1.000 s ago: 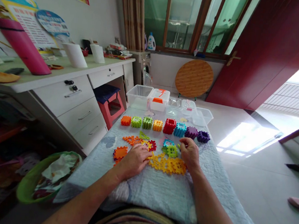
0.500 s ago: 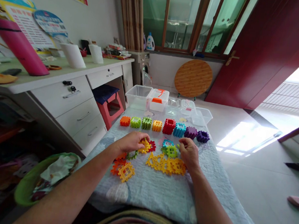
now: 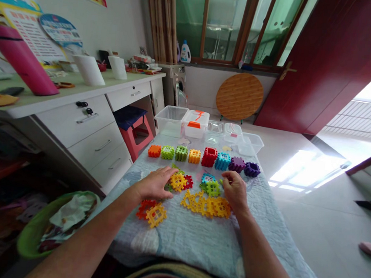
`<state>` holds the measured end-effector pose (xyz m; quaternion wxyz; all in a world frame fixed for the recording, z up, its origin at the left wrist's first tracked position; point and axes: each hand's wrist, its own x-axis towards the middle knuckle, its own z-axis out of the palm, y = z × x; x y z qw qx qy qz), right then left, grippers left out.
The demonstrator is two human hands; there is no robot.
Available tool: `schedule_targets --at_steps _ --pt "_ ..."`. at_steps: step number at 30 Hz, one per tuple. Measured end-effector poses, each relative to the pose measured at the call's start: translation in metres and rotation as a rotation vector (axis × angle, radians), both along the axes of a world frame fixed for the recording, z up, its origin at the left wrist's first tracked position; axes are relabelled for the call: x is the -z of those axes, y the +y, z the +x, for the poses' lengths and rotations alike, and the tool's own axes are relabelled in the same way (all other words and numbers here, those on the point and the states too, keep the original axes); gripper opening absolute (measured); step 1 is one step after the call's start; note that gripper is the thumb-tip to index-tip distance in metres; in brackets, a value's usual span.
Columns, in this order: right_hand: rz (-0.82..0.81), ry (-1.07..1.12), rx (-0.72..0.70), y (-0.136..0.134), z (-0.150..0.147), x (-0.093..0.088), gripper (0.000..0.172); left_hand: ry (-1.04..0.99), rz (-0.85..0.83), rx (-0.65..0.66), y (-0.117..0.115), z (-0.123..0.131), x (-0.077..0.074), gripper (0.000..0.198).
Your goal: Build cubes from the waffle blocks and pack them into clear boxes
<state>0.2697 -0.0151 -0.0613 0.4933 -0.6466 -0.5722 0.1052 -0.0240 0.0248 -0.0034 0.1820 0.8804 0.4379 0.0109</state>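
Observation:
Left of centre on the cloth-covered table, my left hand has its thumb and fingers apart, close beside a yellow interlocking panel. A red panel touches that one, and green pieces show partly behind my fingers. My right hand pinches a yellow-green panel, mostly hidden by the fingers. Next to it lie a lime-green panel and a blue panel. A spread of yellow panels lies between my hands, nearer to me. Orange and yellow panels lie at front left.
Behind the loose pieces stands a row of assembled cubes, among them a red cube and a purple cube. Clear plastic boxes line the far table edge. A white desk and a green basket are to the left.
My left hand has moved left and opened, leaving the yellow panel beside the red one. My right hand has stayed nearly in place.

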Motion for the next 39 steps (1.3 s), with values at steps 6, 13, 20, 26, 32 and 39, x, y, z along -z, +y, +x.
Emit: schedule_targets --at_steps 6,13,20,26,32,39 --pt "-0.012 -0.007 -0.004 0.0 0.001 0.004 0.02 0.018 0.06 -0.022 -0.015 -0.007 0.0 0.084" --pt "-0.013 -0.017 -0.001 0.0 0.0 0.003 0.019 -0.029 0.097 0.004 -0.02 -0.011 0.012 0.086" --pt "-0.011 -0.028 -0.013 0.002 0.003 0.008 0.019 -0.024 0.129 0.014 -0.022 -0.013 0.016 0.082" --pt "-0.026 -0.021 -0.022 0.002 0.002 0.007 0.02 -0.001 0.127 -0.01 -0.021 -0.012 0.019 0.08" --pt "-0.019 -0.012 0.01 0.002 0.002 0.004 0.02 -0.052 0.111 0.01 -0.024 -0.007 0.007 0.079" --pt "-0.018 0.006 0.013 0.002 0.002 0.004 0.02 -0.123 0.059 0.079 -0.036 0.006 0.0 0.086"
